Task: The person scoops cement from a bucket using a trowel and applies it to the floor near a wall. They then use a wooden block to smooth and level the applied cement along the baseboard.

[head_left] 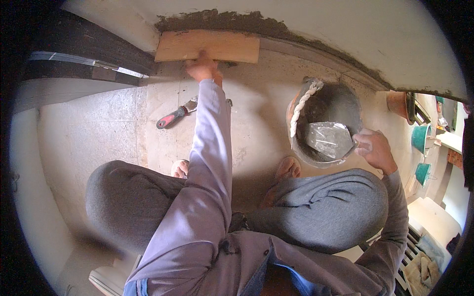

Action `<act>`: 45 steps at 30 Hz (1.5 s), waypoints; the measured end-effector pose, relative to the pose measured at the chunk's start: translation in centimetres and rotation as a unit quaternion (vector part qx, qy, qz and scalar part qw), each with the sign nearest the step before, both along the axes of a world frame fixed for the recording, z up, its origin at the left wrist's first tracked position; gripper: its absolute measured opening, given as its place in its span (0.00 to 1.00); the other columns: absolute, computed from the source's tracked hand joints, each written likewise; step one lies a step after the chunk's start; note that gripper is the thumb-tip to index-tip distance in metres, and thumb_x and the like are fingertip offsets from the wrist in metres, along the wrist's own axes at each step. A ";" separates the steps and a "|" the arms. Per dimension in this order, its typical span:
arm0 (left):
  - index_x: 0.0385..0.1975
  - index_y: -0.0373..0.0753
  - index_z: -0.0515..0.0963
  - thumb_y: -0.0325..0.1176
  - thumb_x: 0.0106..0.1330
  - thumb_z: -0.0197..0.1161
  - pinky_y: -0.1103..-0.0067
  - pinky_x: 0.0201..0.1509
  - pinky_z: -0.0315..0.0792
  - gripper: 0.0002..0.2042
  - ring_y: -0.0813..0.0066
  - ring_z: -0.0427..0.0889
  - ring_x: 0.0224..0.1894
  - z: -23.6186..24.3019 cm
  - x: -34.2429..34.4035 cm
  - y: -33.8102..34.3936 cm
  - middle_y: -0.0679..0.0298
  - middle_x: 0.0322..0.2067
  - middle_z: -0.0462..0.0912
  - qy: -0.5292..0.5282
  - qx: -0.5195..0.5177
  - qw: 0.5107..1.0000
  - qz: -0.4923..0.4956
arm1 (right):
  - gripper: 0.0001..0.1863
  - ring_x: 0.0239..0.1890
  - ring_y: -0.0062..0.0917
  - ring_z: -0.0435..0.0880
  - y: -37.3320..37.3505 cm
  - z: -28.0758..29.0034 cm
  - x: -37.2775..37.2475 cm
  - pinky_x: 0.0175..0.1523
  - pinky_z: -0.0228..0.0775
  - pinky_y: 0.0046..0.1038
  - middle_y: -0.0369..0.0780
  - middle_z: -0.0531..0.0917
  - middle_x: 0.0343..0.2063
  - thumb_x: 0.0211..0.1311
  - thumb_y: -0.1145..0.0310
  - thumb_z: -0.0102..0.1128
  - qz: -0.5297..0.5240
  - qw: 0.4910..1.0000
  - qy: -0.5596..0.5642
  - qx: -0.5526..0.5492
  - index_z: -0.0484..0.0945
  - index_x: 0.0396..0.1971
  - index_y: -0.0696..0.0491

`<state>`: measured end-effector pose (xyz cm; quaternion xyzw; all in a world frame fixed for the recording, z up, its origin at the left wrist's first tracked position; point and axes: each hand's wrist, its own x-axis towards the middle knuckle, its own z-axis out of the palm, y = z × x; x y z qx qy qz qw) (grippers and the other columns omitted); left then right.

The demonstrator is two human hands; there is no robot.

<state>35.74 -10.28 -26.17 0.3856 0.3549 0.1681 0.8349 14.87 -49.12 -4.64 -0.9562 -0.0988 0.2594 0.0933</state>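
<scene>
My left hand (pixel 202 66) reaches forward and holds the lower edge of a flat wooden board (pixel 207 45), which is pressed against the base of the pale wall. Dark wet mortar (pixel 222 19) runs along the wall just above the board. My right hand (pixel 375 148) grips the handle of a steel trowel (pixel 328 139). The trowel's blade lies inside a round bucket (pixel 295 140) of grey mortar that has a white rope handle (pixel 302 103). I am squatting, with my knees and bare feet just behind the bucket.
A scraper with a red and black handle (pixel 173 116) lies on the stone floor left of my arm. A dark door threshold (pixel 89 64) is at the far left. A terracotta pot (pixel 397 101) and green containers (pixel 419 138) stand at the right.
</scene>
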 end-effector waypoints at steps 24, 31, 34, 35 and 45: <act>0.53 0.39 0.68 0.21 0.59 0.59 0.66 0.36 0.76 0.21 0.62 0.79 0.42 -1.2 0.1 -0.1 0.59 0.46 0.77 -0.026 0.025 0.999 0.000 | 0.21 0.28 0.42 0.77 -1.7 -2.9 -3.8 0.35 0.68 0.35 0.48 0.75 0.26 0.43 0.61 0.59 -0.139 0.978 0.032 0.151 0.76 0.33 0.62; 0.54 0.40 0.68 0.23 0.60 0.61 0.66 0.40 0.76 0.21 0.62 0.79 0.43 -0.7 0.3 0.0 0.59 0.47 0.77 0.016 0.058 0.998 -0.006 | 0.18 0.26 0.33 0.73 -1.5 -2.9 -4.3 0.32 0.64 0.32 0.44 0.69 0.21 0.46 0.60 0.61 -0.147 0.978 0.081 0.124 0.71 0.24 0.63; 0.54 0.37 0.67 0.26 0.60 0.62 0.62 0.44 0.76 0.21 0.59 0.77 0.47 -2.2 -0.2 0.4 0.56 0.49 0.75 0.014 0.025 0.999 -0.040 | 0.12 0.28 0.26 0.72 -0.4 -3.7 -5.9 0.33 0.63 0.28 0.40 0.70 0.23 0.50 0.68 0.60 -0.276 0.929 0.077 0.232 0.70 0.22 0.61; 0.55 0.35 0.66 0.25 0.60 0.61 0.62 0.46 0.75 0.22 0.59 0.77 0.48 -2.6 -0.4 1.4 0.55 0.50 0.74 0.006 0.000 0.999 -0.050 | 0.09 0.30 0.25 0.72 1.2 -2.3 -6.3 0.34 0.63 0.26 0.39 0.71 0.24 0.51 0.72 0.60 -0.302 0.920 0.049 0.244 0.70 0.21 0.61; 0.54 0.31 0.66 0.26 0.59 0.63 0.61 0.49 0.74 0.23 0.55 0.77 0.47 -0.1 -0.3 1.8 0.52 0.49 0.74 0.049 0.026 0.995 -0.089 | 0.13 0.46 0.26 0.76 3.1 0.9 -5.9 0.51 0.67 0.27 0.40 0.79 0.40 0.53 0.75 0.61 -0.353 0.892 0.015 0.283 0.79 0.40 0.60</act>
